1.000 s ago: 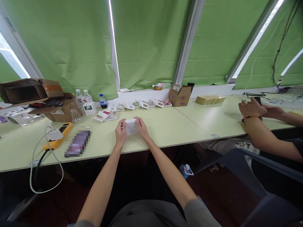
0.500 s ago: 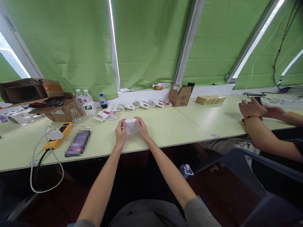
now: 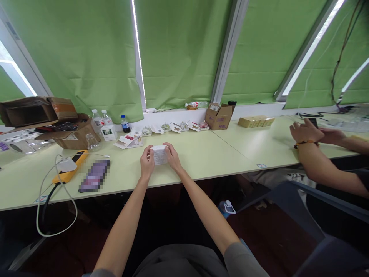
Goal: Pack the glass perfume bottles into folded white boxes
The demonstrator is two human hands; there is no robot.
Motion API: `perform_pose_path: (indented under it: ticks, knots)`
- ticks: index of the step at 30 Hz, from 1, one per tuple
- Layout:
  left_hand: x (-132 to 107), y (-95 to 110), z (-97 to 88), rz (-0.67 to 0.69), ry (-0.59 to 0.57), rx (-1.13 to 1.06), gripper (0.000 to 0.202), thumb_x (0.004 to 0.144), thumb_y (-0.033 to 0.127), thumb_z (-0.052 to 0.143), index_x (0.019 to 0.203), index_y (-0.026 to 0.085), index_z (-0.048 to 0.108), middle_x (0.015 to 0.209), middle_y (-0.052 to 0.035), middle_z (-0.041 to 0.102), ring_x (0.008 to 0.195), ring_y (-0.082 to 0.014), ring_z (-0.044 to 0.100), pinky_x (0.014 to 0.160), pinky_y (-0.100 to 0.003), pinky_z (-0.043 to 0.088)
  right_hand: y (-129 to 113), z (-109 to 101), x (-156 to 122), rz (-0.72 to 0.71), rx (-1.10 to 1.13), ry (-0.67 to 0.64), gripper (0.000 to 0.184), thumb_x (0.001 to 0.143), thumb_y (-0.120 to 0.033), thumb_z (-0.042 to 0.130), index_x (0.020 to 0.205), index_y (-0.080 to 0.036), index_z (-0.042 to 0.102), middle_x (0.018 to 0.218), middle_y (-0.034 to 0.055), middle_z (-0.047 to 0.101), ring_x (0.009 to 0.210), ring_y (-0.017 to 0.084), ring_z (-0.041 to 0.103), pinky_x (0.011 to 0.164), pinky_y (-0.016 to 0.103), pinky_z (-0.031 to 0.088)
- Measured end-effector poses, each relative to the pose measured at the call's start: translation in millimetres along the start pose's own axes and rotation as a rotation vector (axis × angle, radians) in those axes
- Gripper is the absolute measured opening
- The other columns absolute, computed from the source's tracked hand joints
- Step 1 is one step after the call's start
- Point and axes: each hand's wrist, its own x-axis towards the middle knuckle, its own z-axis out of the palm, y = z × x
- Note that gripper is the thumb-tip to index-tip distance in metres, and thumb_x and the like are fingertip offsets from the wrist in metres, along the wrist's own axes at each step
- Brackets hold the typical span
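A small white box (image 3: 160, 156) with fine print on its near face is gripped between my two hands at the table's front part. My left hand (image 3: 147, 161) is closed against its left side, and my right hand (image 3: 172, 156) is closed against its right side. Beyond the hands, several opened white cartons (image 3: 176, 127) stand in a row with small items in them. An opened white box with a pink print (image 3: 124, 141) lies nearer, left of that row.
To the left are a yellow power strip (image 3: 70, 169) with a looped white cable, a pixelated phone (image 3: 95, 175) and torn cardboard boxes (image 3: 72, 136). A brown carton (image 3: 219, 116) and yellow boxes (image 3: 256, 121) stand at the back right. Another person's hand (image 3: 306, 130) is at the far right.
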Motion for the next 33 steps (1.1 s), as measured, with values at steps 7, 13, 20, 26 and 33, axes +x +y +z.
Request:
perform_pose_path:
  ticks: [7, 13, 20, 26, 33]
  knots:
    - [-0.3, -0.7, 0.3, -0.024, -0.015, -0.016, 0.040, 0.091, 0.049, 0.042, 0.116, 0.021, 0.058, 0.108, -0.0078, 0.064, 0.088, -0.0184, 0.062, 0.070, -0.028, 0.049, 1.6, 0.2, 0.1, -0.005, 0.005, 0.002, 0.044, 0.090, -0.055, 0.037, 0.115, -0.024, 0.056, 0.091, 0.0042, 0.061, 0.079, 0.018, 0.055, 0.069, 0.029, 0.044]
    - [-0.1, -2.4, 1.5, -0.033, -0.013, -0.036, 0.041, 0.088, 0.051, 0.048, 0.116, 0.022, 0.057, 0.105, -0.0085, 0.065, 0.090, -0.0189, 0.063, 0.072, -0.029, 0.051, 3.1, 2.1, 0.1, 0.004, 0.018, -0.026, 0.044, 0.089, -0.056, 0.042, 0.117, -0.025, 0.053, 0.091, 0.0042, 0.061, 0.075, 0.017, 0.057, 0.065, 0.029, 0.046]
    - [0.2, -2.8, 2.1, -0.034, -0.030, -0.034, 0.041, 0.085, 0.051, 0.051, 0.115, 0.022, 0.056, 0.104, -0.0079, 0.065, 0.088, -0.0187, 0.064, 0.072, -0.030, 0.052, 3.1, 2.1, -0.1, -0.002, -0.002, -0.022, 0.042, 0.087, -0.054, 0.047, 0.116, -0.024, 0.053, 0.091, 0.0040, 0.062, 0.075, 0.017, 0.058, 0.066, 0.028, 0.047]
    - [-0.6, -1.8, 2.2, -0.032, -0.040, -0.021, 0.041, 0.085, 0.050, 0.053, 0.115, 0.022, 0.055, 0.102, -0.0072, 0.066, 0.087, -0.0182, 0.064, 0.073, -0.030, 0.052, -1.4, 3.0, -1.7, 0.006, -0.006, -0.025, 0.045, 0.081, -0.052, 0.055, 0.115, -0.024, 0.051, 0.092, 0.0037, 0.064, 0.077, 0.018, 0.059, 0.066, 0.028, 0.047]
    - [-1.9, 1.3, 2.4, -0.024, -0.041, -0.017, 0.041, 0.083, 0.050, 0.055, 0.113, 0.022, 0.054, 0.100, -0.0069, 0.067, 0.085, -0.0178, 0.064, 0.074, -0.030, 0.052, -6.1, 3.8, -2.8, 0.005, -0.017, -0.010, 0.045, 0.079, -0.052, 0.056, 0.113, -0.023, 0.052, 0.089, 0.0037, 0.063, 0.075, 0.017, 0.058, 0.063, 0.028, 0.046]
